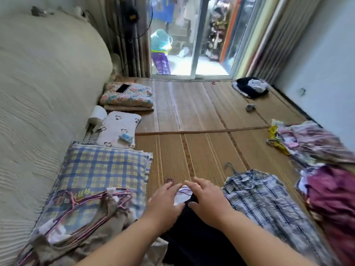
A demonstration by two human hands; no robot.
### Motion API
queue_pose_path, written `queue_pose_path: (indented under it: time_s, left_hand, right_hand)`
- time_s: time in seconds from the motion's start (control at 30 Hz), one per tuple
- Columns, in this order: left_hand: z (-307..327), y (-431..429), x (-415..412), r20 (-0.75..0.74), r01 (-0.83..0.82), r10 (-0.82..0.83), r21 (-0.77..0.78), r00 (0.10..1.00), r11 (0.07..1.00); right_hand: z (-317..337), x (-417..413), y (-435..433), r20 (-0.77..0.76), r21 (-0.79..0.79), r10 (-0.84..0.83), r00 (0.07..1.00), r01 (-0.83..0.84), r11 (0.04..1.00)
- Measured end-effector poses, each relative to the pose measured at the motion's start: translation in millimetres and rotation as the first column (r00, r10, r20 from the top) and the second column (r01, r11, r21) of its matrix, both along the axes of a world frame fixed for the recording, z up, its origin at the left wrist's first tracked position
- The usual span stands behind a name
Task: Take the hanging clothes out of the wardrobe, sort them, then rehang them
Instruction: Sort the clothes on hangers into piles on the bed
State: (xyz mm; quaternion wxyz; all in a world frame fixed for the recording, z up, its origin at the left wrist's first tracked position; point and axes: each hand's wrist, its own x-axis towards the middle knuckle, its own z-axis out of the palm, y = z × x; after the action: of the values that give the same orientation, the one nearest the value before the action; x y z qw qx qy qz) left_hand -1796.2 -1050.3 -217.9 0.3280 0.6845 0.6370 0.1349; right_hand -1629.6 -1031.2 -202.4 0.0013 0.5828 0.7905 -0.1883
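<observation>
Dark garment (194,239) at the bottom centre is the piece you are working on. It lies flat on the woven mat (192,116) in front of you, neck end away from you. Your left hand (165,203) and right hand (209,202) lie on either side of its white label (181,196), fingers fairly straight and gripping nothing. You seem to be smoothing the collar around the hanger hook (169,180) that pokes out just beyond it. The other clothes look grouped by kind, which suggests sorting is under way: a plaid shirt (269,206) on its hanger just right of your hands, a maroon heap (332,196) at the right edge, and beige pieces with pink hangers (86,214) at lower left, resting against the checked pillow (103,167).
</observation>
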Motion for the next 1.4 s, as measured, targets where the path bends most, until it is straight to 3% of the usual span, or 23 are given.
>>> queue_pose_path:
  time_s: [0.2,0.4,0.57,0.77,1.0,1.4]
  left_hand:
    - [37.0,-29.6,177.9,-0.176,0.316,-0.297,0.091,0.939,0.944]
    - [60.3,-89.3,391.0,-0.224,0.544,-0.509,0.135,0.831,0.828]
    - [89.1,-130.6,539.4,-0.239,0.716,-0.675,0.21,0.698,0.666]
    - [98.0,-119.5,637.5,-0.328,0.82,-0.752,0.232,0.572,0.523]
    - [54.9,-67.1,732.2,-0.346,0.831,-0.761,0.134,0.549,0.539]
    - [18.9,76.4,857.4,-0.373,0.709,-0.647,0.044,0.665,0.704]
  right_hand:
    - [33.2,203.2,-85.0,0.037,0.047,-0.253,0.967,0.251,0.967]
    - [69.3,406.9,-191.2,0.074,0.059,-0.494,0.867,0.49,0.87]
    - [104.2,529.8,-268.9,0.108,0.063,-0.646,0.756,0.643,0.763]
    - [102.6,629.1,-305.6,0.069,-0.003,-0.768,0.637,0.77,0.638]
    - [69.4,733.1,-253.3,0.059,-0.072,-0.768,0.637,0.771,0.633]
    - [34.8,882.5,-50.0,0.004,-0.164,-0.559,0.829,0.552,0.818]
